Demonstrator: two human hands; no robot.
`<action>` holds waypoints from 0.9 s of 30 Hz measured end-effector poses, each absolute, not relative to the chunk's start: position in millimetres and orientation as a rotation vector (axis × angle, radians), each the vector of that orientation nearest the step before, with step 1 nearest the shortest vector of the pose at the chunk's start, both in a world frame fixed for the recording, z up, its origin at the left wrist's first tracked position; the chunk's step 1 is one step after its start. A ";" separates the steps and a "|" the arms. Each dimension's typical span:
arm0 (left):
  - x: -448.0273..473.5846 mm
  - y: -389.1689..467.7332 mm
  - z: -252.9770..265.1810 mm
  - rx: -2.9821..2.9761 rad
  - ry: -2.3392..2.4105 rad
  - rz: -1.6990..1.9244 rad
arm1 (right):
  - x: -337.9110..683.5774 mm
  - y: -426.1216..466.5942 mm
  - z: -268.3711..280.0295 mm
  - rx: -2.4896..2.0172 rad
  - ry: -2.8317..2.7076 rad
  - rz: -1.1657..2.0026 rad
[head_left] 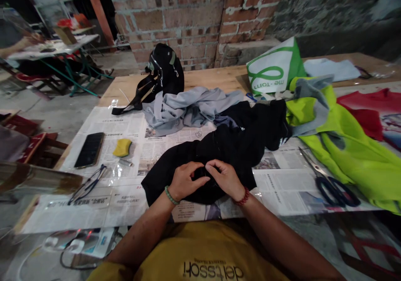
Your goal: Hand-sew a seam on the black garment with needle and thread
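A black garment lies bunched across the newspaper in front of me, its near end under both hands. My left hand grips the black cloth, with thumb and forefinger curved towards my right hand. My right hand is closed in a pinch just above the same cloth, its fingertips close to the left ones. Whatever small thing may be between the right fingertips is too dark to make out. Beyond the black garment lies a crumpled grey garment.
To the left are a phone, a yellow sponge and small snips. Large scissors and a neon-yellow garment lie right. A black bag and a green-white bag stand behind. Another person's arm shows far left.
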State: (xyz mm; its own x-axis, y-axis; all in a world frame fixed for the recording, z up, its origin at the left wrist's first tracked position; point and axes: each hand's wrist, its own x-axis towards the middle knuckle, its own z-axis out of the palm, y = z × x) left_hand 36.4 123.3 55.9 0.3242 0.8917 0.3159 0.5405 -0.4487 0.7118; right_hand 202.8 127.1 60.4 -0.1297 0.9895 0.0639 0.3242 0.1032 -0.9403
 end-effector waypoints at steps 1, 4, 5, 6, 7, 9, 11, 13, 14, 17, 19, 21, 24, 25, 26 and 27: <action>36.3 123.3 56.4 2.126 1.241 0.976 | 203.3 126.9 60.0 -1.324 -1.550 1.064; 36.2 123.6 55.9 2.218 1.170 1.033 | 205.3 127.1 60.0 -1.351 -1.392 1.148; 36.1 123.8 54.9 2.267 1.145 1.047 | 206.1 127.6 60.8 -1.365 -1.346 1.202; 36.0 124.1 53.7 2.319 1.121 1.055 | 207.1 128.2 62.1 -1.372 -1.317 1.268; 35.9 124.4 52.3 2.370 1.099 1.058 | 208.2 129.0 63.9 -1.368 -1.302 1.337; 35.7 125.1 49.5 2.451 1.063 1.060 | 210.3 131.1 68.5 -1.320 -1.298 1.450; 35.4 125.7 47.5 2.488 1.040 1.076 | 212.1 133.2 73.2 -1.257 -1.294 1.513; 35.0 126.2 46.6 2.500 1.024 1.091 | 213.2 135.0 76.6 -1.219 -1.273 1.542; 34.8 126.2 46.5 2.502 1.015 1.096 | 213.5 135.7 77.5 -1.210 -1.259 1.552; 34.0 125.9 46.8 2.501 1.005 1.066 | 213.7 137.2 77.9 -1.197 -1.210 1.588; 33.7 125.3 47.1 2.498 1.009 1.033 | 213.4 138.0 77.4 -1.191 -1.193 1.620; 33.6 124.8 47.2 2.483 1.019 1.011 | 213.0 138.6 77.5 -1.198 -1.207 1.634; 33.7 124.5 47.1 2.418 1.026 1.001 | 211.9 138.8 79.0 -1.214 -1.276 1.631; 33.8 124.4 47.1 2.388 1.028 1.006 | 211.5 138.6 79.6 -1.216 -1.300 1.631; 33.9 124.3 47.2 2.356 1.025 1.018 | 210.9 138.4 80.2 -1.217 -1.317 1.630; 34.1 124.1 47.4 2.323 1.020 1.036 | 210.4 138.1 80.6 -1.213 -1.329 1.630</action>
